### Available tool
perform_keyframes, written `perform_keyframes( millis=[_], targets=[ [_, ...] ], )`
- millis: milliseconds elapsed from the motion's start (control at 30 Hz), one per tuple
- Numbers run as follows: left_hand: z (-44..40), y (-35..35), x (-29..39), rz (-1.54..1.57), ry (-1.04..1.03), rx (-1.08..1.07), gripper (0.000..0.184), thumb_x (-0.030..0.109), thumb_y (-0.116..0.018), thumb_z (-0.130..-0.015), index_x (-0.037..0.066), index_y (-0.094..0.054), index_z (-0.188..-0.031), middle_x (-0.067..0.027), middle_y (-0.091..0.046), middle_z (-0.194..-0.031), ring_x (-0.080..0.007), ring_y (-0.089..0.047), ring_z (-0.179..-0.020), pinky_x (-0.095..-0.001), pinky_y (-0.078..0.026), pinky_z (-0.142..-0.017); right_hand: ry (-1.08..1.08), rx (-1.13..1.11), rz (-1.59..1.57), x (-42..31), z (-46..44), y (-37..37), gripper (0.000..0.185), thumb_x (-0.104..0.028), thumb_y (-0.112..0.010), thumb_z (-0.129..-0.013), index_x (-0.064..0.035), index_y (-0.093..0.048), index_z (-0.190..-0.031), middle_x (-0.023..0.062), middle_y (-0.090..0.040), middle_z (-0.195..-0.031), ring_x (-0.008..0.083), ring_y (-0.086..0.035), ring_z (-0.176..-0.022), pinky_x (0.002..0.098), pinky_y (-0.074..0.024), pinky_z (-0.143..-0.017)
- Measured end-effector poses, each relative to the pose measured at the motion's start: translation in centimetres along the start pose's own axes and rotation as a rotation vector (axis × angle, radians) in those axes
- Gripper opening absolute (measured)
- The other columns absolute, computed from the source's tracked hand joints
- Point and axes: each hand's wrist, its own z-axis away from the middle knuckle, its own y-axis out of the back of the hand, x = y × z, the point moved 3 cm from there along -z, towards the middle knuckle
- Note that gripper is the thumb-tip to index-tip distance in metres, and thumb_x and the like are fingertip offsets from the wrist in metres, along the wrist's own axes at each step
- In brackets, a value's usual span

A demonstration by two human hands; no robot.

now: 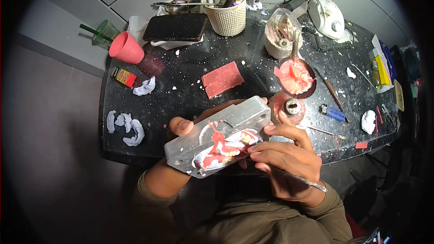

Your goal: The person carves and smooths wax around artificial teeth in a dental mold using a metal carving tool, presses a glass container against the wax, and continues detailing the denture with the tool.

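Note:
My left hand (181, 126) is closed round a grey metal dental flask (183, 148), its thumb on the near side and other fingers behind. The flask is tilted above the table's front edge. Set in its white plaster are pink wax (211, 160) and tooth-coloured teeth (232, 153). In a pen-like grip, my right hand (291, 158) pinches a slender metal dental instrument (303, 180) whose handle points down to the right. The instrument's working end is at the wax by the teeth, mostly hidden by my fingers. Fingers of this hand also touch the flask's right end.
A pink wax sheet (222, 79) lies behind the flask. A ladle (312, 91) with pink wax is near a burner (294, 107). White plaster pieces (134, 133), a red cup (126, 48), a phone (175, 27), a tool basket (228, 21) and a blue lighter (332, 112) stand around.

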Motion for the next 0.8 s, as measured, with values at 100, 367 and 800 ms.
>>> perform_keyframes(
  millis=[100,367,800],
  targets=[
    [-0.1,0.2,0.1,-0.006,0.027,-0.032,0.126,0.044,-0.073,-0.065,-0.009,-0.019,-0.165,-0.0369,-0.033,-0.164,-0.0490,-0.047,-0.146,-0.0553,-0.046,-0.119,-0.008,0.002,-0.013,0.1,0.1,-0.1,0.027,-0.002,-0.088,-0.080,-0.0069,-0.081,-0.105,0.0058,-0.080,-0.106,0.0308,-0.068,-0.119,0.0561,-0.0445,-0.118],
    [0.0,0.4,-0.2,0.064,0.039,-0.014,0.126,0.043,-0.074,-0.067,-0.007,-0.016,-0.167,-0.0365,-0.033,-0.165,-0.0498,-0.047,-0.146,-0.0577,-0.045,-0.119,-0.065,0.007,-0.066,-0.1,0.1,-0.1,0.024,0.001,-0.085,-0.081,-0.0030,-0.081,-0.104,0.0081,-0.079,-0.106,0.0324,-0.068,-0.120,0.0569,-0.0463,-0.118],
    [0.4,2.4,0.3,0.065,0.081,-0.033,0.134,0.062,-0.079,-0.076,-0.004,-0.007,-0.168,-0.0417,-0.034,-0.155,-0.0584,-0.049,-0.139,-0.0728,-0.051,-0.104,-0.034,0.010,-0.087,0.0,-0.1,0.2,0.019,0.003,-0.083,-0.084,0.0006,-0.078,-0.102,0.0123,-0.078,-0.104,0.0380,-0.070,-0.121,0.0566,-0.0491,-0.115]
  ],
)
